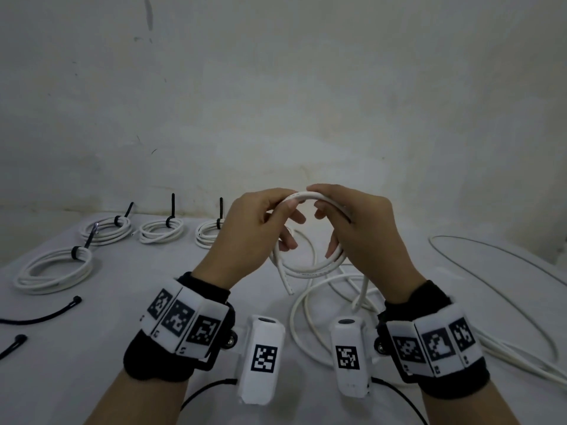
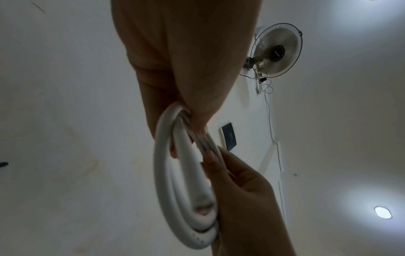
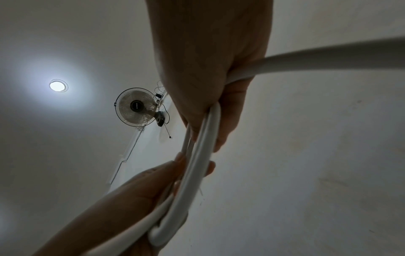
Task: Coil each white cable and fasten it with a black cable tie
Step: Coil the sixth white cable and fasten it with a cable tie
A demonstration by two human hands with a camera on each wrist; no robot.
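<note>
Above the table I hold a small coil of white cable [image 1: 310, 197] between both hands. My left hand [image 1: 260, 222] pinches the loops at the coil's top left, and my right hand [image 1: 346, 222] grips its right side. The cable's free end [image 1: 287, 283] hangs below the coil, and the rest trails down to loose cable [image 1: 306, 326] on the table. In the left wrist view the coil [image 2: 166, 181] runs from my left hand [image 2: 186, 107] to my right hand [image 2: 236, 190]. The right wrist view shows my right hand [image 3: 208, 86] gripping the loops [image 3: 197, 164].
Several coiled white cables with black ties lie at the back left, such as one coil [image 1: 55, 271] and another [image 1: 161, 230]. Two loose black ties [image 1: 43, 314] [image 1: 12, 345] lie at the left edge. More loose white cable [image 1: 506, 271] sprawls at right.
</note>
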